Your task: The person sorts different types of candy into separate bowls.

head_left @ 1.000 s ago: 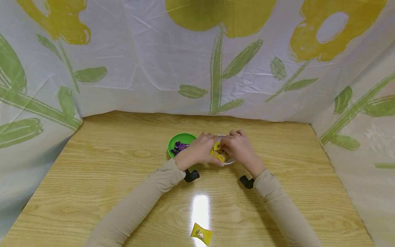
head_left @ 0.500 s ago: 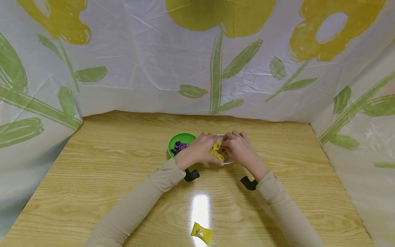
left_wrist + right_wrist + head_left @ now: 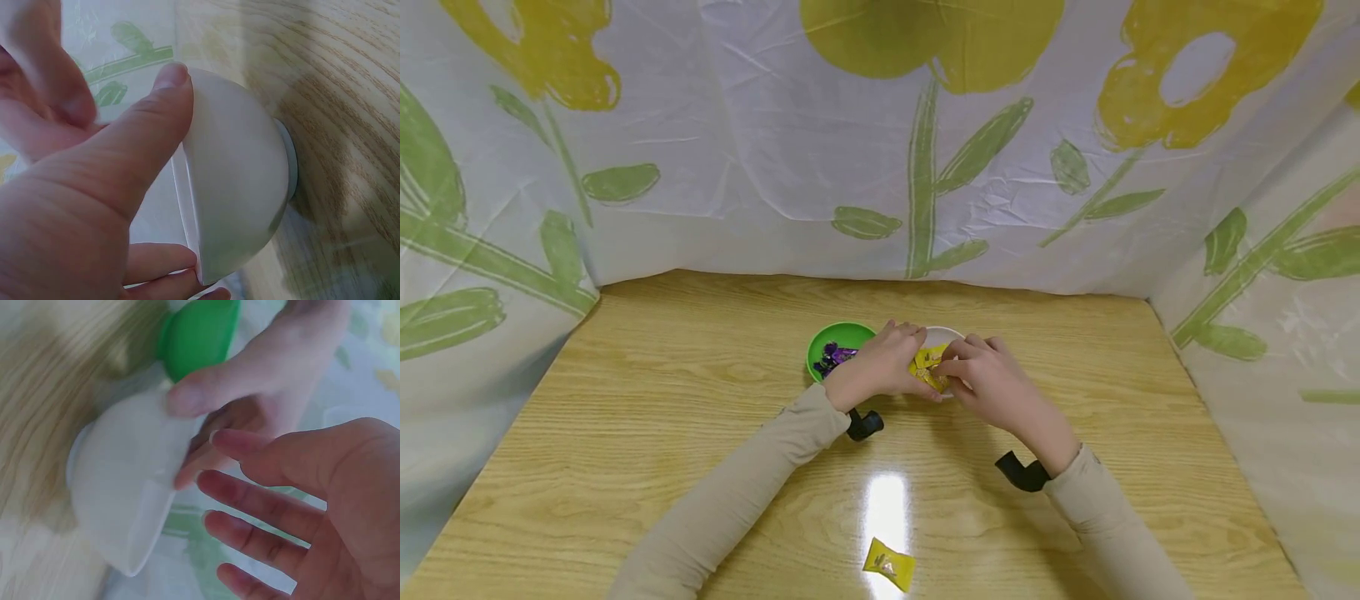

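Note:
My left hand spans the white bowl, gripping it with the thumb on the near rim and fingers at the far side. Yellow-wrapped candies lie inside it. Over the bowl's right side is my right hand, its fingertips near the candies in the head view. From the right wrist, its thumb and fingers show spread apart with nothing between them, just outside the bowl's mouth. To the left, partly covered by my left hand, stands a green bowl with purple-wrapped candies.
A single yellow-wrapped candy lies on the wooden table near the front. Black curved pieces show at both wrists. White cloth printed with yellow flowers hangs around the back and sides.
My right hand has shifted a little right and back toward me, and its fingers have loosened. More of the white bowl's far rim shows. The left hand stays on the bowl.

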Available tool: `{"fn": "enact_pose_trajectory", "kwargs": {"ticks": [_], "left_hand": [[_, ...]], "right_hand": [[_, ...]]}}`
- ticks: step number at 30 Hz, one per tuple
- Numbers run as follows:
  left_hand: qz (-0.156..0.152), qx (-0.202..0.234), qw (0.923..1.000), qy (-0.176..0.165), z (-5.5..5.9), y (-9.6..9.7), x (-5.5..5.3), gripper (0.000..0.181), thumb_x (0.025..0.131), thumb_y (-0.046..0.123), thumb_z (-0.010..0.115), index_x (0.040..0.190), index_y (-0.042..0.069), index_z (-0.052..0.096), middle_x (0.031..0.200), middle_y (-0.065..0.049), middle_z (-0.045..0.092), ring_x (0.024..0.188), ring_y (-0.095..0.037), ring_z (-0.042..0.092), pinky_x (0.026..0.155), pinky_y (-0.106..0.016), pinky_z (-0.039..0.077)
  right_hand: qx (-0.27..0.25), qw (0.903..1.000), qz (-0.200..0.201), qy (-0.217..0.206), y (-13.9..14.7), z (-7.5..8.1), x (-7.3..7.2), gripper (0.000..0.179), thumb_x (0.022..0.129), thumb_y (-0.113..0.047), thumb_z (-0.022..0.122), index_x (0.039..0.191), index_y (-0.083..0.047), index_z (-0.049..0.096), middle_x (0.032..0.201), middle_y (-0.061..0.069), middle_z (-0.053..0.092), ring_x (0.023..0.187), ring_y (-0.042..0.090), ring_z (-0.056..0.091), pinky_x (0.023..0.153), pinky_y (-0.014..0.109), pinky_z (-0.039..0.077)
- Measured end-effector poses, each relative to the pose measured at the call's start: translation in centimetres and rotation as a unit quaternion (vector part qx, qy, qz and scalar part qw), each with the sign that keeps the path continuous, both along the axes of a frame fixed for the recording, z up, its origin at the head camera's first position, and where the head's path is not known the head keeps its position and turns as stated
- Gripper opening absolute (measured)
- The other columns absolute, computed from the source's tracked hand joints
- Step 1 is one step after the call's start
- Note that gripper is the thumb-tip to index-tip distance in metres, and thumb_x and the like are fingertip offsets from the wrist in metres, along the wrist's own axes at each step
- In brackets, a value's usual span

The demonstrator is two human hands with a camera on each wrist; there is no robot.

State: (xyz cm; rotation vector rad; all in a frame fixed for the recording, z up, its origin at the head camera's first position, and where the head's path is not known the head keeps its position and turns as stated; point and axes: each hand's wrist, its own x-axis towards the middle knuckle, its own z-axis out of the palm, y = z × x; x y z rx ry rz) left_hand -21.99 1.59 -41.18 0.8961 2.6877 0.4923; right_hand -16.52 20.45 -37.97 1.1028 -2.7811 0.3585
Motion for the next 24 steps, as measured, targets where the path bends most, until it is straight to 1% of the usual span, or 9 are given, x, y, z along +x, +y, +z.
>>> {"fn": "enact_pose_trajectory", "kwargs": {"ticks": [2,6,9,13,17,21,24], "left_hand": [[0.003,-0.002,1.0,0.001,0.0,-0.1,0.0,0.109,0.075,0.065,0.076,0.151,-0.002,0.036,0.155,-0.019,0.036,0.146,-0.035,0.028,0.121,-0.046,0.014],[0.003,-0.011,0.9999,0.008,0.0,-0.1,0.0,0.105,0.079,0.061,0.076,0.152,-0.002,0.035,0.155,-0.019,0.036,0.146,-0.033,0.028,0.122,-0.044,0.012],[0.0,-0.011,0.9999,0.012,-0.2,-0.1,0.0,0.104,0.079,0.06,0.076,0.152,-0.002,0.035,0.155,-0.019,0.036,0.146,-0.032,0.028,0.122,-0.044,0.012],[0.006,-0.008,0.9999,0.006,-0.3,0.0,0.0,0.11,0.075,0.064,0.077,0.152,-0.001,0.035,0.156,-0.017,0.036,0.147,-0.031,0.027,0.122,-0.042,0.01],[0.011,-0.005,0.9999,-0.002,-0.2,0.0,0.1,0.111,0.074,0.066,0.077,0.152,0.0,0.035,0.156,-0.017,0.035,0.147,-0.031,0.027,0.122,-0.041,0.01],[0.012,0.002,0.9999,-0.003,-0.2,0.0,0.1,0.11,0.074,0.065,0.078,0.152,-0.001,0.036,0.156,-0.017,0.035,0.146,-0.032,0.028,0.122,-0.041,0.01],[0.011,0.008,0.9999,-0.002,-0.3,0.1,0.0,0.11,0.074,0.064,0.079,0.151,-0.001,0.036,0.156,-0.017,0.036,0.146,-0.032,0.028,0.122,-0.041,0.01]], "right_hand": [[-0.013,0.9998,0.016,0.002,-0.2,0.4,0.8,0.018,0.088,-0.001,0.069,0.096,-0.014,0.078,0.096,-0.001,0.068,0.09,0.021,0.059,0.081,0.047,0.047],[-0.049,0.9966,0.066,0.007,-0.5,0.8,2.6,0.015,0.086,-0.002,0.072,0.095,-0.014,0.076,0.092,-0.003,0.069,0.083,0.016,0.059,0.072,0.04,0.048],[-0.069,0.9927,0.099,0.007,-0.8,0.7,4.2,0.014,0.085,-0.004,0.073,0.095,-0.014,0.076,0.092,-0.004,0.069,0.084,0.013,0.061,0.074,0.04,0.049],[-0.065,0.9912,0.115,-0.008,-1.4,0.3,6.7,0.014,0.085,-0.009,0.073,0.097,-0.017,0.075,0.092,-0.009,0.067,0.089,0.008,0.061,0.084,0.039,0.05],[-0.046,0.9902,0.131,-0.017,-2.2,-0.6,8.9,0.012,0.086,-0.015,0.072,0.096,-0.021,0.073,0.089,-0.014,0.063,0.084,0.006,0.057,0.08,0.031,0.047],[-0.027,0.9885,0.149,0.001,-3.1,-2.4,10.7,0.008,0.085,-0.022,0.072,0.093,-0.023,0.069,0.086,-0.015,0.059,0.078,0.005,0.052,0.075,0.025,0.043],[-0.002,0.9891,0.147,0.007,-3.5,-3.7,11.8,0.009,0.087,-0.028,0.072,0.094,-0.025,0.068,0.085,-0.015,0.058,0.077,0.005,0.051,0.074,0.024,0.043]]}}
